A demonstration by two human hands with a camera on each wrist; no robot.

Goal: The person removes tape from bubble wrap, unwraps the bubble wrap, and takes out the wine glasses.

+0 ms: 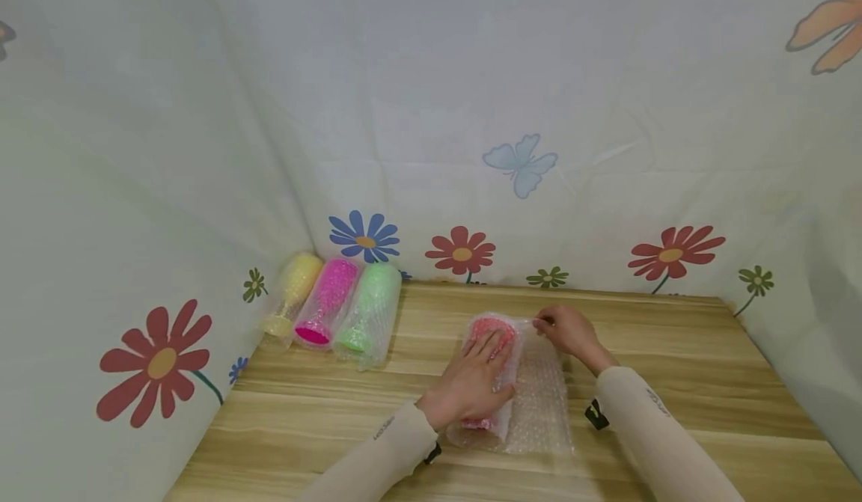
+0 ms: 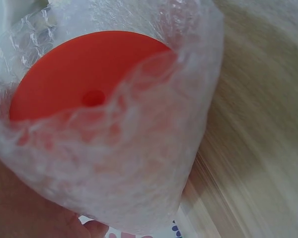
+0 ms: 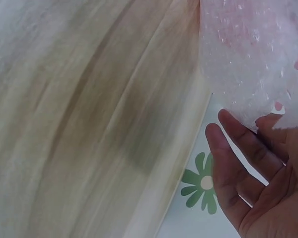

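Note:
A coral-red vessel (image 1: 503,325) with a round foot lies on the table under bubble wrap (image 1: 539,405). My left hand (image 1: 468,384) rests across it, fingers extended over the plastic. The left wrist view looks onto its flat red base (image 2: 64,79), which has a small round dent and is partly covered by a cloudy fold of wrap. To the right, a loose sheet of the wrap spreads over the wood. My right hand (image 1: 568,330) pinches this sheet's far corner between thumb and forefinger; the other fingers (image 3: 227,173) stay loose in the right wrist view.
Three similar bubble-wrapped vessels lie side by side at the back left: one yellow (image 1: 303,281), one magenta (image 1: 334,289) and one green (image 1: 377,292). The wooden table (image 1: 660,405) ends against flower-printed white cloth (image 1: 417,150) at the back and sides.

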